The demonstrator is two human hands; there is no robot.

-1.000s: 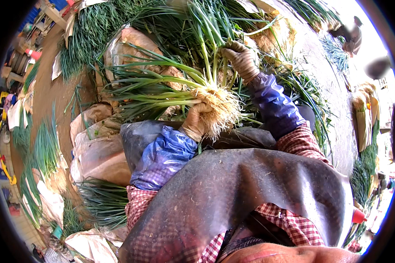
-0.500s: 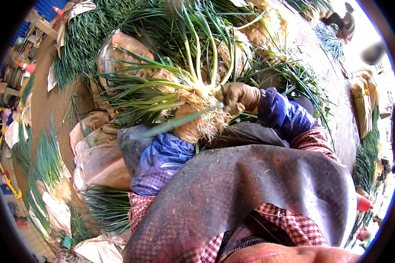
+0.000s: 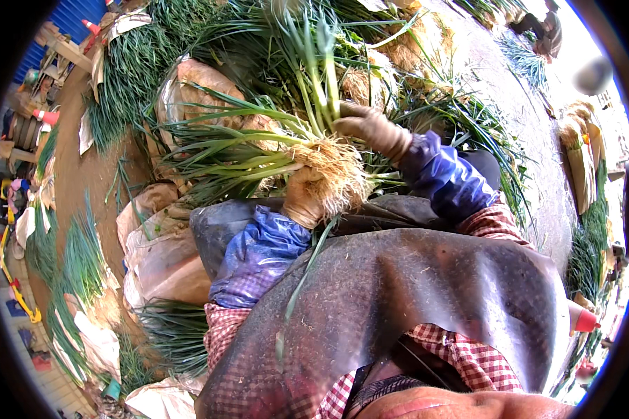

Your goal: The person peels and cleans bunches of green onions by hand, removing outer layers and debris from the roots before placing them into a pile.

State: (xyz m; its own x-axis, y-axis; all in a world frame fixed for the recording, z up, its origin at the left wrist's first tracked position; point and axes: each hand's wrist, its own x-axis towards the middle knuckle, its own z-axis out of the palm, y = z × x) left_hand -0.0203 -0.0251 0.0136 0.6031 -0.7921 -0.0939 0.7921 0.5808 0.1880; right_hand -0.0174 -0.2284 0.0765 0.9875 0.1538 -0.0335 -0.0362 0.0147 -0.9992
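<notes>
My left hand, in a dirty tan glove with a blue plastic sleeve cover, grips a bundle of green onions just above its pale tangled roots. The leaves fan out to the left and upward. My right hand, gloved the same way, is closed around upright green stalks at the top of the same bundle, right beside the roots. A dark rubbery apron covers my lap below both hands, with one loose green leaf lying on it.
Heaps of green onions cover the ground ahead and to both sides. Clear plastic sacks lie at my left. More bunches line the dirt path at far left. Another person crouches at the top right.
My right hand has come down from the upper stalks to the bundle next to the roots. The bundle has shifted slightly left in my left hand.
</notes>
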